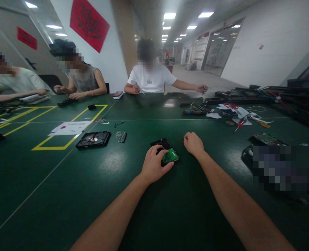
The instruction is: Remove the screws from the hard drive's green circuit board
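Green board [172,155] under arched left grip [153,164]

Your left hand [154,165] and right hand [195,144] are bare, as are both wrists. Your left forearm [117,209] and right forearm [229,190] are likewise uncovered down to the lower edge of view. Each forearm: smooth outline, broad at the lower end, tapering toward the wrist. Your fingernails: too small to make out.

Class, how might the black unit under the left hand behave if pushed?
The black unit has straight edges, suggesting stiffness. Its low, boxy shape probably won't roll. The exposed green circuit board may be fragile.
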Demonstrator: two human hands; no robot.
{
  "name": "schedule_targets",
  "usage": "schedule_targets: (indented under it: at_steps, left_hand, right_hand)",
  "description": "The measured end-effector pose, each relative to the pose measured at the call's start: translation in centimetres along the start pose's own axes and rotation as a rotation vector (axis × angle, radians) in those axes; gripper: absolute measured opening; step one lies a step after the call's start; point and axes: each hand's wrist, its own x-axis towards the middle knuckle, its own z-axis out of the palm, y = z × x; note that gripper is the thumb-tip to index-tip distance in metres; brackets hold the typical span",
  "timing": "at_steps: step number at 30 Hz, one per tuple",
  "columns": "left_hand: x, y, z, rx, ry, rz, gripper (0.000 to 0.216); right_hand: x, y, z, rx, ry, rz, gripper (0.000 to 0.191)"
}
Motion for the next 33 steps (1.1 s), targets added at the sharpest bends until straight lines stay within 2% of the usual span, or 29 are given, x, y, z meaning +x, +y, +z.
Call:
schedule_targets:
  at_steps: [19,33]
  left_hand:
    - [0.2,0.1,-0.3,-0.039,-0.008,-0.022,0.050]
    - [0.2,0.6,-0.6,0.016,-0.017,-0.006,0.051]
  right_hand:
    - [1.4,1.2,0.7,0.008,-0.015,0.022,0.023]
    - [-1.7,-0.7,0.6,-0.049,-0.001,-0.077,0.032]
